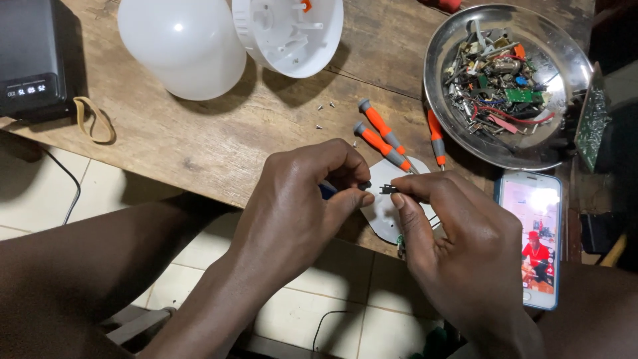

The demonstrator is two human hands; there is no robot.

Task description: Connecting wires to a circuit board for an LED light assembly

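Hands (372,199) pinch, seemingly, a tiny dark part (387,189), mostly hiding white disc (382,216).

White bulb dome (181,46) and white bulb base housing (289,33) at wooden table (219,139) top. Three orange-handled screwdrivers (385,136) beside steel bowl (452,40) of electronic scraps. Smartphone (531,246) lit, right. Black device (30,56), rubber band (93,119) left.

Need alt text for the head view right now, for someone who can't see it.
Two hands meet over a white round board at a wooden table's edge: the right hand pinches a tiny dark part, the left hand a blue-handled tool. Three orange screwdrivers lie behind.
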